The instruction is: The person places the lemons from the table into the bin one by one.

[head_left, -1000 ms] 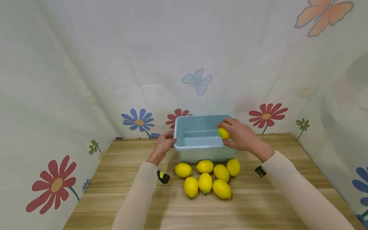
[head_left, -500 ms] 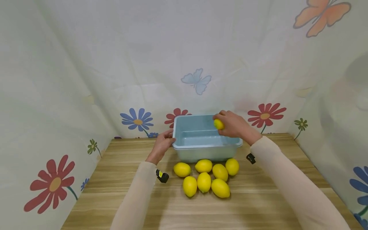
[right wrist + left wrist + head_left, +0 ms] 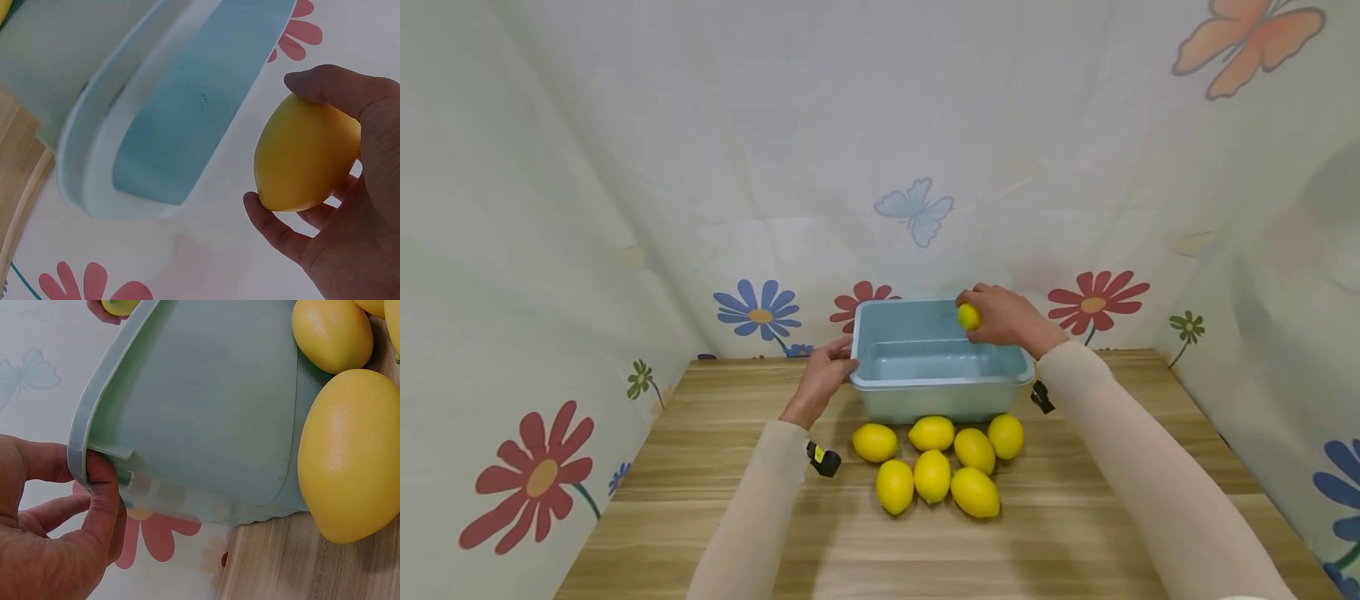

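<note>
A light blue plastic tub [image 3: 940,400] stands at the back of the wooden table. My left hand [image 3: 822,379] grips the rim at its left end; in the left wrist view the thumb and fingers [image 3: 103,506] pinch that rim. Over the right part of the tub, my right hand [image 3: 1006,318] holds a yellow lemon [image 3: 969,317]. The right wrist view shows this lemon [image 3: 306,153] between thumb and fingers, above the rim and apart from it. No lemon shows in the visible part of the tub's inside.
Several lemons [image 3: 932,477] lie in a loose group on the table [image 3: 925,558], just in front of the tub. A curtain [image 3: 760,225] printed with flowers and butterflies hangs behind the table and along both sides.
My right hand has moved left and up with the lemon, from near the tub's front right to higher over its back right. The left hand keeps its hold on the rim.
</note>
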Demonstrator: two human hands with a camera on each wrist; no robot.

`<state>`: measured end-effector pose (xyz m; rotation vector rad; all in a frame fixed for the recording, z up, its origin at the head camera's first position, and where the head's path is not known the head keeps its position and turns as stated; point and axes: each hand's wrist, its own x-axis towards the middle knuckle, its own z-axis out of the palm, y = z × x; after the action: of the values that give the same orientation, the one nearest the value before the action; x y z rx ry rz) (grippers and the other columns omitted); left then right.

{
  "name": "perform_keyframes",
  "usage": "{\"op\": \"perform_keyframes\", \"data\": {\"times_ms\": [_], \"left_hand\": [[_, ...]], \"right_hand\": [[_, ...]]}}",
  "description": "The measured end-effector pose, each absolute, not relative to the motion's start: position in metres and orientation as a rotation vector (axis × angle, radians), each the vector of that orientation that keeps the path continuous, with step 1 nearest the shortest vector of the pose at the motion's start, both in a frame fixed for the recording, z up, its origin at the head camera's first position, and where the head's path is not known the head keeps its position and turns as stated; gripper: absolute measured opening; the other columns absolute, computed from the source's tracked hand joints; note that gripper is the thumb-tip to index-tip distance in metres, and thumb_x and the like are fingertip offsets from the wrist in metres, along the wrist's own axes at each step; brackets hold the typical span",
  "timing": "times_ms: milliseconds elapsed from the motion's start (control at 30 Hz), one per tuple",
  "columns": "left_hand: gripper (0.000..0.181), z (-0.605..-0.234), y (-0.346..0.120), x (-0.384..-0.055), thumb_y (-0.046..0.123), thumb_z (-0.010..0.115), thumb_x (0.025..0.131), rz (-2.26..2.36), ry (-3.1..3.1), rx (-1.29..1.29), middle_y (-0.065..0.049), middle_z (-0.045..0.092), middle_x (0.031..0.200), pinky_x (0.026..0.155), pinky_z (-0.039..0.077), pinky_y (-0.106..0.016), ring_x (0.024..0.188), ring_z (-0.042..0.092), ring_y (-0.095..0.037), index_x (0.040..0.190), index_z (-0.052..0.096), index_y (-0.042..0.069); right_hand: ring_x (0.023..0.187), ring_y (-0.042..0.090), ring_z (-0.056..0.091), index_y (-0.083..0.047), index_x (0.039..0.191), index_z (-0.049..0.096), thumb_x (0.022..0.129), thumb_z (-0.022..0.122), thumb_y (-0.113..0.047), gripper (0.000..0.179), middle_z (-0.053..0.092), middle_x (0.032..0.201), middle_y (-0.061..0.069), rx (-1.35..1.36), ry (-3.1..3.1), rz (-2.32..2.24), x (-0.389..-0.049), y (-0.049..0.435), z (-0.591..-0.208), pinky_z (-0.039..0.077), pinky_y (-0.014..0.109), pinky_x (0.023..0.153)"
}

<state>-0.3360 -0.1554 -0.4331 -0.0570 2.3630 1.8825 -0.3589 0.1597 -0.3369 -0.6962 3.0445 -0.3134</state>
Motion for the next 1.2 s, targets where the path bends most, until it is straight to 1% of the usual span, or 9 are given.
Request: {"op": "perform_keyframes", "data": {"times_ms": [200,333,467,700,933,1200], "left_hand": [[0.053,-0.433,-0.156,-0.337,0.009,0.058,0.095,1.895,2.352,-0.057,-0.019,0.054,0.138,0.097,0.054,-0.038,0.115,0.058,-0.034,0.146,0.047,0.016],[0.053,-0.433,-0.157,-0.337,0.008,0.059,0.093,1.908,2.358,-0.043,-0.017,0.058,0.131,0.092,0.056,-0.036,0.109,0.061,-0.03,0.145,0.049,0.015],[0.053,-0.432,-0.157,-0.336,0.009,0.059,0.093,1.906,2.359,-0.042,-0.015,0.06,0.126,0.091,0.057,-0.036,0.105,0.061,-0.027,0.145,0.049,0.014],[0.054,-0.432,-0.156,-0.336,0.01,0.061,0.092,1.899,2.366,-0.068,-0.012,0.06,0.125,0.092,0.056,-0.037,0.105,0.061,-0.027,0.145,0.049,0.016],[0.053,-0.43,-0.152,-0.335,0.009,0.059,0.093,1.895,2.377,-0.04,-0.014,0.061,0.127,0.091,0.057,-0.035,0.106,0.062,-0.026,0.145,0.049,0.015],[0.053,-0.43,-0.155,-0.334,0.008,0.058,0.094,1.893,2.39,-0.053,-0.014,0.061,0.127,0.089,0.057,-0.035,0.105,0.062,-0.026,0.145,0.049,0.016]], "right_hand": [[0.108,0.031,0.056,-0.017,0.133,0.057,0.081,0.074,-0.019,0.054,0.059,0.125,0.012,-0.673,3.0,-0.307,-0.371,0.157,-0.336,0.049,0.052,0.101],[0.106,0.03,0.055,-0.016,0.133,0.057,0.082,0.073,-0.019,0.053,0.059,0.123,0.012,-0.654,2.974,-0.299,-0.378,0.157,-0.336,0.049,0.05,0.1],[0.105,0.031,0.053,-0.015,0.132,0.057,0.082,0.071,-0.017,0.053,0.06,0.123,0.012,-0.644,2.947,-0.302,-0.383,0.158,-0.335,0.048,0.049,0.098],[0.109,0.032,0.051,-0.015,0.132,0.057,0.082,0.073,-0.017,0.052,0.06,0.127,0.012,-0.591,2.895,-0.324,-0.392,0.157,-0.339,0.047,0.049,0.099],[0.108,0.031,0.051,-0.015,0.13,0.059,0.082,0.074,-0.017,0.05,0.061,0.122,0.011,-0.532,2.857,-0.325,-0.401,0.158,-0.342,0.047,0.047,0.095],[0.109,0.033,0.05,-0.017,0.134,0.056,0.084,0.074,-0.022,0.054,0.057,0.129,0.013,-0.483,2.786,-0.302,-0.405,0.155,-0.346,0.048,0.047,0.094]]}}
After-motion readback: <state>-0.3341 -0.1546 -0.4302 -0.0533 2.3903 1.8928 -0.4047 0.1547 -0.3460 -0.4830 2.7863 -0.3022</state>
